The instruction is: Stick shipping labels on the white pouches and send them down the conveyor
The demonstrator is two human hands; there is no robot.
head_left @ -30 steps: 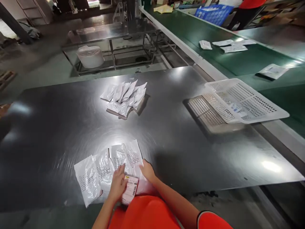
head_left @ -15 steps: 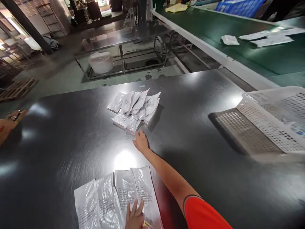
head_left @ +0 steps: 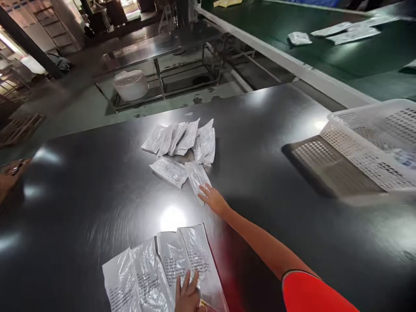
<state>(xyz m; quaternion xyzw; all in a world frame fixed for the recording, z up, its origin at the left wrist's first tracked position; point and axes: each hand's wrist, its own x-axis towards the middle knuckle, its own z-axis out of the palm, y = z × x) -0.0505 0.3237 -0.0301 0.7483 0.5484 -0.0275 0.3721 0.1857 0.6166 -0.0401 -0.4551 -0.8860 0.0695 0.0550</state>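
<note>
My right hand (head_left: 213,199) is on the near end of a small white plastic packet (head_left: 196,174), fingers on top and thumb at its edge. Another printed packet (head_left: 169,171) lies to its left. Just beyond, a loose cluster of similar white packets (head_left: 177,138) overlaps on the dark metal table. At the bottom, my left hand (head_left: 187,294) rests with spread fingers on a row of larger flat white bags (head_left: 149,271) bearing dark print. Beside its thumb shows part of a small item with yellow and red marking (head_left: 206,306), mostly hidden.
A white perforated plastic basket (head_left: 367,160) stands on the table at right. Beyond it runs a green conveyor belt (head_left: 341,60) carrying several white packages (head_left: 354,32). Another metal table (head_left: 146,52) stands behind, with a white roll (head_left: 131,85) on its lower frame. A cardboard box (head_left: 11,182) is at left.
My right hand has moved right and slightly nearer, drawing one packet out from the front of the cluster. My left hand stays on the flat bags. The camera view has shifted slightly.
</note>
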